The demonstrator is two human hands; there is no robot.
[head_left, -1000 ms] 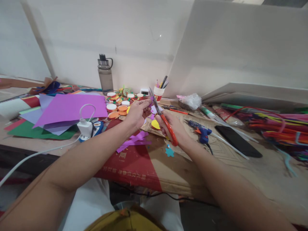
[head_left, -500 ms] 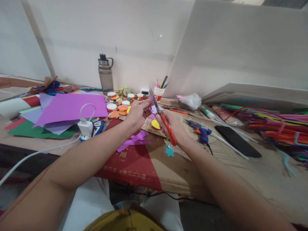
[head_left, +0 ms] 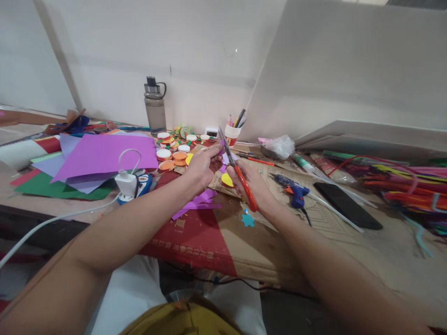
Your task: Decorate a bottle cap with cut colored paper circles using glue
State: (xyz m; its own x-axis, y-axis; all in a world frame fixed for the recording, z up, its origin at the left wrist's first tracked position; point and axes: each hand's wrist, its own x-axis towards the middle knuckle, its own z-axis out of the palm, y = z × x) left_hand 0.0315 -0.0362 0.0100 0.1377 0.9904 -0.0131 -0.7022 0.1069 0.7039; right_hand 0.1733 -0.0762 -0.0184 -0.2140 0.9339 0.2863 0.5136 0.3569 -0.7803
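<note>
My right hand is closed around the handles of orange-red scissors, whose blades point up and away from me. In my left hand a small piece of purple paper is pinched between thumb and fingers, right beside the blades. Most of that piece is hidden by the fingers. Cut purple strips lie on the table under my left wrist. A yellow disc sits by my right fingers, and a teal flower-shaped cutout lies below the scissors.
Left are purple sheets and a white plug adapter. A water bottle, round white and orange discs and a pen cup stand behind. On the right lie a glue gun, a phone and pipe cleaners.
The whole view has shifted slightly. Both hands stay close together, with the scissors still beside the purple paper; I see no other clear difference.
</note>
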